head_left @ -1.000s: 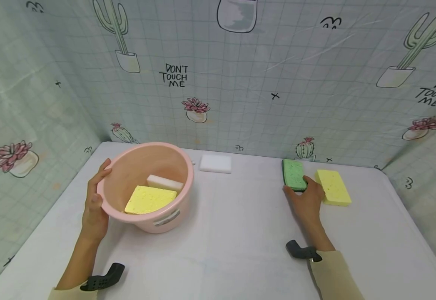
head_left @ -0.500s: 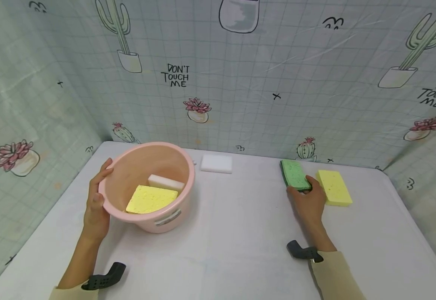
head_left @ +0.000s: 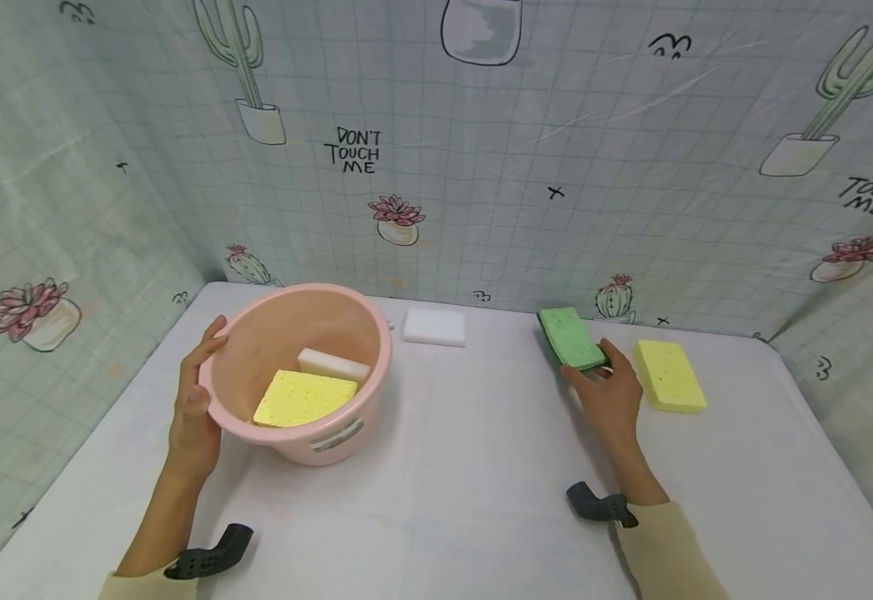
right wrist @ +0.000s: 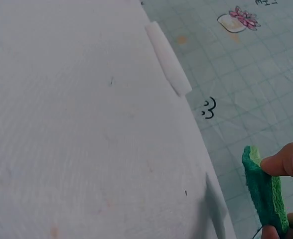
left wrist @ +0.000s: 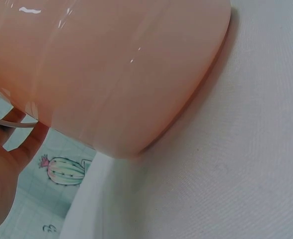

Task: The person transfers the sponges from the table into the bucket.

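Observation:
My left hand (head_left: 194, 417) grips the rim of a pink plastic bucket (head_left: 368, 417) at the left of the table; the left wrist view shows fingers (left wrist: 32, 144) at the bucket's side. Inside the bucket lie a yellow sponge (head_left: 304, 398) and a white sponge (head_left: 333, 367). Over the right part of the table, my right hand (head_left: 614, 400) pinches a green scouring sponge (head_left: 573, 336) by its near end. The sponge is tilted, with a shadow below it, and its dark green scrubbing side (right wrist: 258, 189) shows in the right wrist view.
A white sponge block (head_left: 433, 327) lies at the back of the table, right of the bucket. Another yellow sponge (head_left: 670, 375) lies just right of my right hand. A printed cloth (head_left: 481, 167) hangs along the table's back edge and sides.
My right hand has lifted the green scouring sponge off the table and moved it left, away from the yellow sponge. The left hand and bucket stay in place.

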`<state>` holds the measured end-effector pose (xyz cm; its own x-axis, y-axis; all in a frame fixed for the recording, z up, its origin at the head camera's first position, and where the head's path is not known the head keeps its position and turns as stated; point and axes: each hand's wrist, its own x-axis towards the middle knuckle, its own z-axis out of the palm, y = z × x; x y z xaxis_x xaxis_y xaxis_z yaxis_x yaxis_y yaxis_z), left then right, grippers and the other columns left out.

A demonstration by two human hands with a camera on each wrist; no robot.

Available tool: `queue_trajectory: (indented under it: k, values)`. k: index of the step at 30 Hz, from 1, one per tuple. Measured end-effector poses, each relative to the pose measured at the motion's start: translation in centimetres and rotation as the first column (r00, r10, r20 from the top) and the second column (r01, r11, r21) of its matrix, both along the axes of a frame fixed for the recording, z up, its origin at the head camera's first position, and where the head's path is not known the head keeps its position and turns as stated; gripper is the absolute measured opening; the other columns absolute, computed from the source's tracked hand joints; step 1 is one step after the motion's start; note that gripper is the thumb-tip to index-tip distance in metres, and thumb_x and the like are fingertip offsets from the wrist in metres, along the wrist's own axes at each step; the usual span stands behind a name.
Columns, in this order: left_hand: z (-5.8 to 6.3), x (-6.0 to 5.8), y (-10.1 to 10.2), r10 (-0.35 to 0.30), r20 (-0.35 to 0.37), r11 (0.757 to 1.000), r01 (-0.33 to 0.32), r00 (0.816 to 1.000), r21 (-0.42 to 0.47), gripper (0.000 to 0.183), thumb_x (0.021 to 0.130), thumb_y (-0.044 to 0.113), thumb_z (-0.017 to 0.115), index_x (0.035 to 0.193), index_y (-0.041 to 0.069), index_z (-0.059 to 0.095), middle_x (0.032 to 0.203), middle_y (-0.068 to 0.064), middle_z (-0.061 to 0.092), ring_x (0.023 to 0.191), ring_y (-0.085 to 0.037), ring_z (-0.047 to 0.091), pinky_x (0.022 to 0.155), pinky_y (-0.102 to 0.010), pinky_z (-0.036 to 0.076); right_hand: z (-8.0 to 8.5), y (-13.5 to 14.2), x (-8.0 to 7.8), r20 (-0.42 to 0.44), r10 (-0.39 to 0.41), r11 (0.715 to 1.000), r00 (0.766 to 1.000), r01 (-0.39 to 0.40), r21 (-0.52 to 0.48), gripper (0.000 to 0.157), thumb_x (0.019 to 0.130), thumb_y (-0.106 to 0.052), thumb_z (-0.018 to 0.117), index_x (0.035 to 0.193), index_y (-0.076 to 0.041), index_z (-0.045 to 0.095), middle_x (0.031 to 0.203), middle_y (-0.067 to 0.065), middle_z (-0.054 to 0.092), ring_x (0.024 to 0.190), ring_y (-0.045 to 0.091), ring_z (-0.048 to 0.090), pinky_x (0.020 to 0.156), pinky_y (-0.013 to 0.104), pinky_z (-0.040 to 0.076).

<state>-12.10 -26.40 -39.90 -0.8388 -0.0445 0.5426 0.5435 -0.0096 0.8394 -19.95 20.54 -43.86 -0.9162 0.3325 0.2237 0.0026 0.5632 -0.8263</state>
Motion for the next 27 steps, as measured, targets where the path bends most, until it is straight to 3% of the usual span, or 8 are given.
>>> queue_trajectory:
  k: [7,15,27]
  values:
    - [0.0,0.0,0.0,0.018,0.005,1.000,-0.018,1.000,-0.013,0.055,0.089,0.034,0.043,0.134,0.006,0.031,0.147,-0.007,0.012,0.131,-0.025,0.018,0.093,-0.020,0.035,1.6,-1.1,0.6,-0.043,0.042,0.999,0.998,-0.043,-0.016,0.070,0.075,-0.029,0.071,0.134,-0.009,0.039,0.127,0.009,0.045,0.101,0.022,0.048,0.082,0.036,0.041]
    - [0.1,0.0,-0.1,0.030,0.010,0.999,-0.030,0.999,-0.019,0.056,0.088,0.035,0.044,0.134,0.006,0.031,0.147,-0.006,0.013,0.131,-0.025,0.017,0.095,-0.021,0.034,2.7,-2.8,0.9,-0.142,0.063,0.998,0.988,-0.065,-0.005,0.066,0.071,-0.021,0.074,0.129,-0.010,0.045,0.118,0.010,0.052,0.097,0.022,0.050,0.086,0.034,0.042]
    - [0.1,0.1,0.0,0.026,0.008,0.999,-0.026,1.000,-0.029,0.057,0.089,0.036,0.043,0.134,0.004,0.031,0.147,-0.007,0.012,0.132,-0.025,0.015,0.097,-0.021,0.032,4.8,-5.3,1.2,-0.184,0.159,0.987,0.970,-0.158,0.019,0.065,0.071,-0.024,0.074,0.129,-0.011,0.046,0.118,0.007,0.052,0.098,0.018,0.052,0.086,0.033,0.043]
